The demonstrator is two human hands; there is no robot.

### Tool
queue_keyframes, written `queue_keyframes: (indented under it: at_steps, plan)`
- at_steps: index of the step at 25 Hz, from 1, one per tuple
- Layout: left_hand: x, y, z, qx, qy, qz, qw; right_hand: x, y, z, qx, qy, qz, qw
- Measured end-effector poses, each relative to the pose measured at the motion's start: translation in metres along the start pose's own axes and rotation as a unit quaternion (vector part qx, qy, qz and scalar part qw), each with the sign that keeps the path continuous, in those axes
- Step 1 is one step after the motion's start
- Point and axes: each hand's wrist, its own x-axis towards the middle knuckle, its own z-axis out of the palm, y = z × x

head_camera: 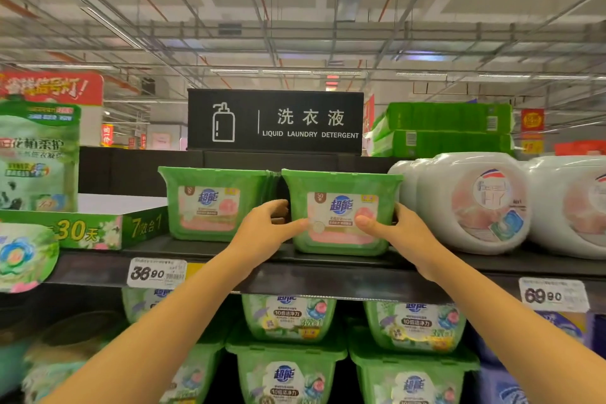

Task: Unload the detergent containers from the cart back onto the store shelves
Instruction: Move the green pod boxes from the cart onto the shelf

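The green detergent tub (341,174) stands upright on the top shelf (328,282), near the front edge, with its pink and white label facing you. You hold it from both sides. Your left hand (262,229) grips its left wall, fingers curled into the gap beside it and thumb laid across the lower front. Your right hand (398,233) grips the right wall, thumb pressed on the label and fingers wrapped out of sight round the side. A matching green tub (213,203) sits just beside it on the left, and white round containers (472,203) stand close on the right. Behind it rises a black sign (275,121) reading "Liquid Laundry Detergent". Price tags (157,272) hang on the shelf edge, and more green tubs (288,318) are stacked on the shelf below your forearms.
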Motion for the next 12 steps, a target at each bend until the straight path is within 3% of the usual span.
queue_keyframes:
  at_steps: [3, 5, 7, 9, 12]
  plan:
    - [-0.008, -0.008, -0.046, -0.013, 0.153, 0.053, 0.987, 0.000, 0.000, 0.001, -0.009, 0.006, -0.006, 1.000]
    - [-0.006, -0.015, -0.085, 0.040, 0.235, 0.106, 0.965, 0.000, 0.001, 0.001, -0.008, 0.013, -0.005, 1.000]
    - [0.008, -0.025, -0.121, 0.093, 0.290, 0.103, 0.947, 0.000, 0.001, 0.002, -0.014, 0.019, -0.005, 1.000]
    - [0.025, -0.034, -0.150, 0.094, 0.269, 0.005, 0.958, 0.000, 0.000, 0.004, -0.021, 0.026, 0.001, 0.999]
    - [0.045, -0.043, -0.174, 0.083, 0.161, -0.105, 0.978, 0.001, -0.001, 0.006, -0.012, 0.031, 0.003, 0.999]
